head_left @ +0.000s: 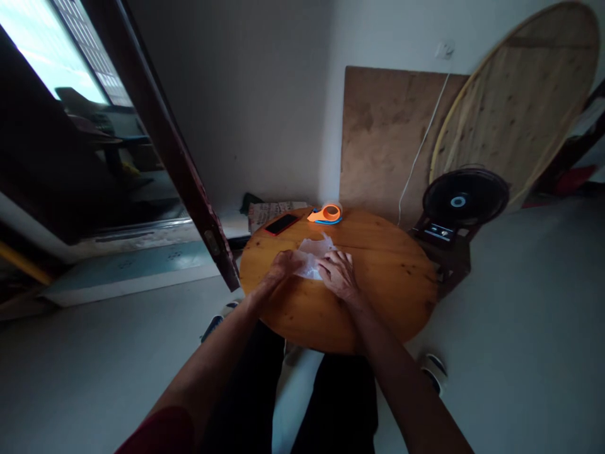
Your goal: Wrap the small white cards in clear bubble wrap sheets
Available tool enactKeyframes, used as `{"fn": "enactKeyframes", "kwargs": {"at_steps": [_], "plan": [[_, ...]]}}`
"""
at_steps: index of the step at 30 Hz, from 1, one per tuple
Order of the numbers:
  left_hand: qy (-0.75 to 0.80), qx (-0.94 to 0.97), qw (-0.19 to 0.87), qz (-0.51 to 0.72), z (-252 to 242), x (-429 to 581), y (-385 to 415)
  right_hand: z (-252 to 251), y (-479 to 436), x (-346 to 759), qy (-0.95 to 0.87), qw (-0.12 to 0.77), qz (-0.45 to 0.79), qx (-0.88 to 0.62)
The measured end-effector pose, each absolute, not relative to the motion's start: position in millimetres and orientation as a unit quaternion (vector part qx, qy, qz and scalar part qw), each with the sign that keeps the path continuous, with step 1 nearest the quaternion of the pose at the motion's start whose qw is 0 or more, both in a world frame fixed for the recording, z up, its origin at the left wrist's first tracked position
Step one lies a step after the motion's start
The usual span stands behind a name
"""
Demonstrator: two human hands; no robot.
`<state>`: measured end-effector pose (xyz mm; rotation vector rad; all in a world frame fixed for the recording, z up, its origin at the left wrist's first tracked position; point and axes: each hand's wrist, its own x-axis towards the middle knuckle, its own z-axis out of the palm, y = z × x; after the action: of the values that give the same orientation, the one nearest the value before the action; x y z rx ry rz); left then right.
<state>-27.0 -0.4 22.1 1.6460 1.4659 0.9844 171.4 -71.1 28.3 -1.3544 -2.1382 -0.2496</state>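
A crumpled, whitish translucent sheet, like plastic wrap, lies on the round wooden table in front of me. My left hand is closed on its left edge, with the thumb side toward the sheet. Over the right part of the sheet rests my right hand, palm down, its fingers bent a little and apart. Whether anything is wrapped inside the sheet I cannot tell. Just beyond it sits an orange tape dispenser with a blue part underneath. A dark-screened phone with a red edge lies to its left.
Printed paper or cardboard shows behind the table's far edge. At the right stands a black round fan-like appliance beside the table. A large round wooden board and a brown panel lean on the wall. A white cord hangs there.
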Motion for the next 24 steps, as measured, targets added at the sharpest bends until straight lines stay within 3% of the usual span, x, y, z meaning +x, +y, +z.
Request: {"fn": "enactKeyframes", "kwargs": {"at_steps": [6,14,24], "plan": [[0.629,0.642,0.308,0.312,35.3,-33.5,-6.2,24.8,-67.9,171.4,-0.8,0.304,-0.106,-0.506],[0.622,0.662,0.353,0.223,40.9,-28.8,-8.1,25.4,-69.2,169.4,-0.797,0.303,-0.106,-0.511],[0.602,0.627,0.413,0.272,43.6,-12.0,-9.6,26.5,-68.8,169.5,-0.798,0.293,-0.101,-0.517]]}}
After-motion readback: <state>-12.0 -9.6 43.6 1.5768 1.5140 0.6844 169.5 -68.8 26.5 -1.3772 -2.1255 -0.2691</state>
